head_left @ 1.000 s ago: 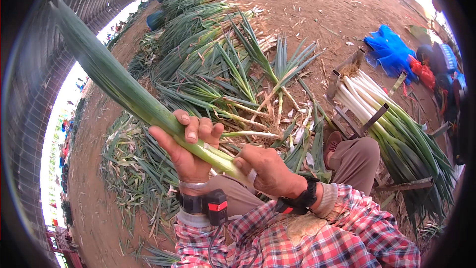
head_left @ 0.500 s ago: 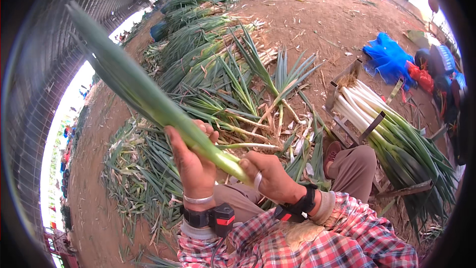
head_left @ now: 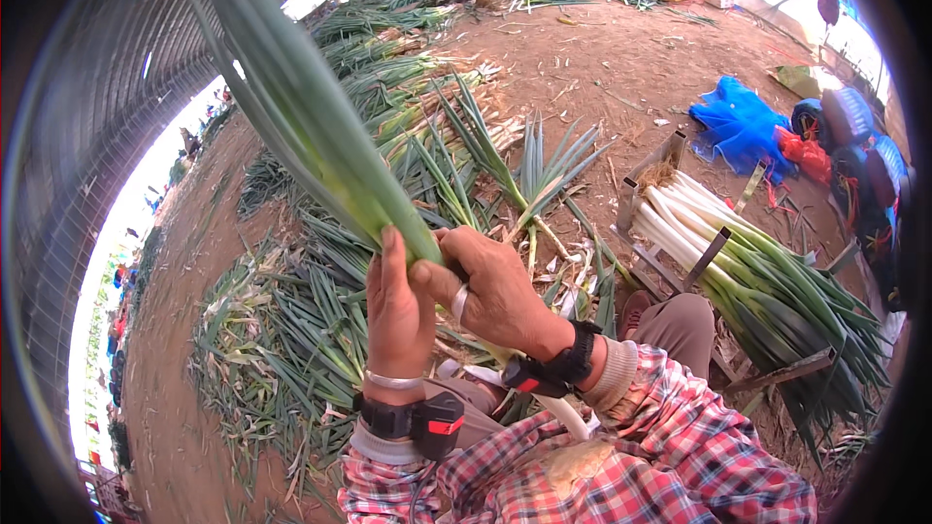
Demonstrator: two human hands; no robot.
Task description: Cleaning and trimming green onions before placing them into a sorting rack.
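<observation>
A long green onion point(head_left: 335, 126) slants up to the far left, its green leaves fanned above my hands. My left hand point(head_left: 400, 320) is closed round its stalk, thumb pointing up along it. Just to the right, my right hand point(head_left: 500, 291) grips the same stalk, thumb and bent fingers pressed to it where the leaves begin. The lower stalk runs beneath my right wrist, and its white end shows over my lap. What the fingers do behind the stalk is hidden.
At right, a metal frame point(head_left: 714, 257) cradles a bundle of trimmed green onions point(head_left: 767, 277). Untrimmed onions point(head_left: 388, 102) lie in rows ahead; leaf scraps point(head_left: 262, 349) cover the ground at left. Blue netting point(head_left: 738, 126) and a red bag point(head_left: 804, 153) lie beyond the frame.
My right hand has slid up the stalk, close to my left hand. The onion has tipped more upright, its leaf tips moving up and right.
</observation>
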